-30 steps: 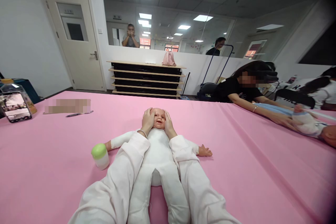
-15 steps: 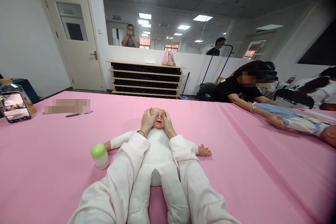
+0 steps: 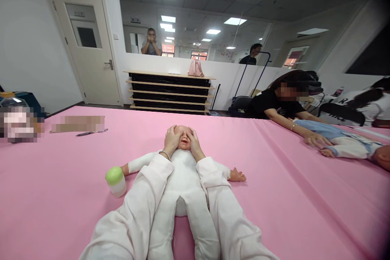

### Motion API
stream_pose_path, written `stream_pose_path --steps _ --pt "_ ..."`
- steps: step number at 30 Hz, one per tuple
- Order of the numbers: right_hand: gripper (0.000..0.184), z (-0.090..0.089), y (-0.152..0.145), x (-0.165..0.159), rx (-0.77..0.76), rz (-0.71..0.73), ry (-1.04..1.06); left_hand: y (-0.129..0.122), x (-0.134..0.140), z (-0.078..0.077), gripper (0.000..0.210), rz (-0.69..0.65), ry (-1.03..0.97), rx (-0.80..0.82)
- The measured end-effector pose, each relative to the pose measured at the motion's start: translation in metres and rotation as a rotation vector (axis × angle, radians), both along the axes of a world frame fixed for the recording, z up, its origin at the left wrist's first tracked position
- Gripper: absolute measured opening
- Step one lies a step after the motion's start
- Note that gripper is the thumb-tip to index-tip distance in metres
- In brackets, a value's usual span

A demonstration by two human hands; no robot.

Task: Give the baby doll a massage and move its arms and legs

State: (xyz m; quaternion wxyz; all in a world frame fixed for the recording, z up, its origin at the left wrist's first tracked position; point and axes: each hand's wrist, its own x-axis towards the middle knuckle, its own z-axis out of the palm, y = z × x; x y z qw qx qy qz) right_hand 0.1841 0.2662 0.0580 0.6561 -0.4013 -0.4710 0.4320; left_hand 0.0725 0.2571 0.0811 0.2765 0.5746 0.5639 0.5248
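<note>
A baby doll [image 3: 184,174] with a white cloth body lies on its back on the pink-covered table [image 3: 292,211], head away from me and arms spread. My left hand [image 3: 171,138], with a beaded bracelet at the wrist, cups one side of the doll's head [image 3: 184,144]. Around the other side curves my right hand [image 3: 196,142]. Both thumbs rest over the doll's eye area, and its mouth and chin show between my hands. Close to the doll's hand on the left stands a small jar [image 3: 117,185] with a green lid.
A pen [image 3: 88,133] and a blurred flat item [image 3: 77,124] lie at the back left, near a bottle [image 3: 10,99]. On the right, a person in black [image 3: 274,103] leans over a clothed doll [image 3: 350,142]. Shelves [image 3: 170,91] stand behind the table.
My hands and the doll between them stay in place. At the right, the other person's hand has shifted off their doll's arm, and that doll's hand now shows.
</note>
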Motion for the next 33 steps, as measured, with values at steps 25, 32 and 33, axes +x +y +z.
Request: stream_pose_path --steps 25,32,33 --pt "0.044 0.0024 -0.002 -0.0003 0.0 -0.003 0.017 0.001 0.0007 -0.0013 0.046 0.013 0.003 0.01" --pt "0.037 -0.0012 0.0026 0.0008 -0.006 0.013 0.045 0.0004 -0.0004 0.0003 0.04 -0.002 -0.026 -0.011" --pt "0.036 -0.0012 0.0029 0.0007 -0.01 0.007 0.047 0.0003 -0.0004 0.0004 0.039 -0.003 -0.03 -0.012"
